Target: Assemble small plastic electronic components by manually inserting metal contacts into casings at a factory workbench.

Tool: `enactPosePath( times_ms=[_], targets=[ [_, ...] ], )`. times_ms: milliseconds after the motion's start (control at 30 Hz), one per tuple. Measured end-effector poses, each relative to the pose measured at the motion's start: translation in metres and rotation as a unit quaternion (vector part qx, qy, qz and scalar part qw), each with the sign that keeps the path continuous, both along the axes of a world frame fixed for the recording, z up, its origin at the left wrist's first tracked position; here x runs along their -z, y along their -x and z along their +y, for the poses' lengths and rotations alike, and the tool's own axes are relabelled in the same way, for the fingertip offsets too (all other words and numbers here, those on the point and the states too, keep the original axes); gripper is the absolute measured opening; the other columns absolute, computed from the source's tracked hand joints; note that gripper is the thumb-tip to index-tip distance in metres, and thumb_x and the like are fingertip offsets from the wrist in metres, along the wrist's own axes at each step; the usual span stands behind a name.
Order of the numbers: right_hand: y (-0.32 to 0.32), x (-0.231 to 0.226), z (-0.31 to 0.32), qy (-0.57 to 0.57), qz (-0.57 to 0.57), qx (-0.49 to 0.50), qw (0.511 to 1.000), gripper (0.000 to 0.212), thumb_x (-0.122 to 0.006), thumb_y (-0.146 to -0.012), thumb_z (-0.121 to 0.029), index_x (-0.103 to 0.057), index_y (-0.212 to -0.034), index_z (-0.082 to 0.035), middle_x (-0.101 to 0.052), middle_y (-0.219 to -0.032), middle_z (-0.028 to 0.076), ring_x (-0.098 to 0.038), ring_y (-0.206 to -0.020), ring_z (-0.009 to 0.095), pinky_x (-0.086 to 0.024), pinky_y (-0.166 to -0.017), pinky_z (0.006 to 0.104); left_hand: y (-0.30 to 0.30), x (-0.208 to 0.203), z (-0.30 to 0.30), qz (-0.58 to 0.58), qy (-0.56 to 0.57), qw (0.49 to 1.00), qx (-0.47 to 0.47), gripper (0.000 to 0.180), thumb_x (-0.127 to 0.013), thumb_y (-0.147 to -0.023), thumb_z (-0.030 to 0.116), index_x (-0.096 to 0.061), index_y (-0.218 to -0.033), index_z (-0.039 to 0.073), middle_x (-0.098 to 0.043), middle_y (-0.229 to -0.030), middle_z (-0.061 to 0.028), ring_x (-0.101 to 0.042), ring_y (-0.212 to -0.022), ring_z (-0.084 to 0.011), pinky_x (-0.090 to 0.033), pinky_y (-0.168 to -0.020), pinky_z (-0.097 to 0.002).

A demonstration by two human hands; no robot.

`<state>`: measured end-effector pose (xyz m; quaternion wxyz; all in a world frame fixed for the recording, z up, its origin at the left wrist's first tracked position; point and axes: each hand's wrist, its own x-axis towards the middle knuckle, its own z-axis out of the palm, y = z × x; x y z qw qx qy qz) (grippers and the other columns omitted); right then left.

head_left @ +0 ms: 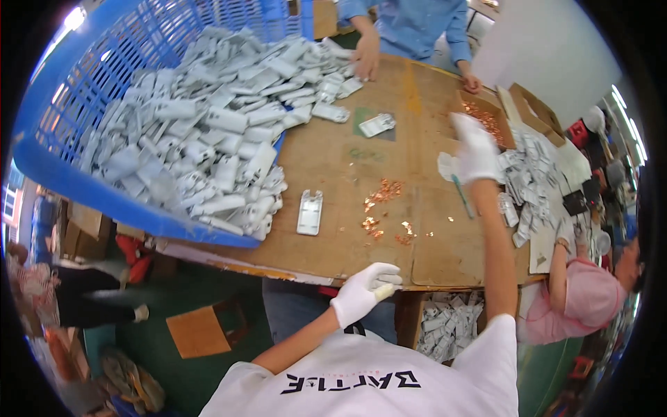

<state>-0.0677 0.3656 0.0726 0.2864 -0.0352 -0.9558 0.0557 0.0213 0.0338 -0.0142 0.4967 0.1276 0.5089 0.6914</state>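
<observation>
My left hand [367, 292], in a white glove, is held at the table's near edge with its fingers loosely bent and slightly apart; no object shows in it. My right hand [476, 151], gloved too, is stretched far out on the right and blurred by motion, beside a cardboard box of small copper-coloured pieces [488, 119]. Its fingers cannot be made out. Small heaps of the same copper pieces [383, 193] lie mid-table. A pale grey plastic casing [310, 213] rests left of them, and another casing [377, 125] lies farther off on a dark green square.
A big blue plastic crate [149, 221] heaped with grey casings fills the left. Past my right forearm are a thin teal tool [463, 196] and piled casings [531, 177]. A co-worker in blue [417, 28] stands opposite; another in pink [580, 295] sits at right.
</observation>
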Motion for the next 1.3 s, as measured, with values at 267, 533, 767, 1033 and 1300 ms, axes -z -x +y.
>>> enactPosePath(
  times_ms=[267, 533, 767, 1033, 1300],
  targets=[
    [0.187, 0.063, -0.244, -0.101, -0.043, -0.472, 0.874, 0.036, -0.058, -0.082, -0.009, -0.056, -0.117, -0.014, -0.057, -0.114, 0.017, -0.057, -0.108, 0.032, -0.051, -0.084, 0.0389, 0.02, -0.019, -0.047, 0.156, 0.072, 0.98, -0.096, 0.025, -0.057, -0.093, 0.002, -0.057, -0.118, 0.001, -0.068, -0.109, -0.0098, -0.064, -0.104, -0.0162, -0.051, -0.091, -0.0294],
    [0.1, 0.019, -0.19, 0.034, -0.18, -0.294, 0.938, 0.045, -0.055, -0.078, 0.0, -0.061, -0.12, -0.014, -0.059, -0.096, 0.013, -0.058, -0.095, 0.033, -0.05, -0.08, 0.0425, 0.061, -0.025, -0.058, 0.147, -0.02, 0.927, -0.344, 0.052, -0.05, -0.1, 0.021, -0.032, -0.145, 0.002, -0.049, -0.134, -0.0205, -0.055, -0.119, -0.0288, -0.047, -0.1, -0.0414],
    [-0.089, 0.018, -0.221, 0.318, -0.104, -0.315, 0.888, 0.031, -0.068, -0.077, -0.005, -0.062, -0.107, -0.006, -0.062, -0.094, 0.012, -0.064, -0.088, 0.027, -0.053, -0.075, 0.0354, 0.064, 0.005, -0.032, -0.14, -0.141, 0.892, -0.406, 0.015, -0.053, -0.098, 0.018, -0.056, -0.108, 0.007, -0.064, -0.09, -0.0059, -0.064, -0.079, -0.0216, -0.054, -0.074, -0.0398],
    [-0.053, 0.1, -0.157, 0.261, -0.202, 0.174, 0.928, 0.025, -0.074, -0.08, -0.02, -0.062, -0.1, -0.01, -0.064, -0.096, 0.013, -0.064, -0.086, 0.031, -0.051, -0.078, 0.04, 0.008, -0.005, -0.044, -0.013, 0.012, 0.965, -0.26, 0.034, -0.051, -0.096, 0.01, -0.04, -0.128, 0.007, -0.059, -0.093, -0.0107, -0.065, -0.07, -0.0192, -0.059, -0.062, -0.0346],
    [-0.026, 0.097, -0.153, 0.204, -0.309, 0.233, 0.899, 0.023, -0.073, -0.082, -0.027, -0.066, -0.095, -0.009, -0.068, -0.097, 0.017, -0.065, -0.093, 0.036, -0.052, -0.081, 0.0434, -0.004, -0.017, -0.058, 0.081, 0.027, 0.966, -0.244, 0.054, -0.056, -0.092, 0.002, -0.033, -0.141, 0.007, -0.058, -0.105, -0.0141, -0.066, -0.073, -0.0196, -0.059, -0.066, -0.0324]
  ],
)
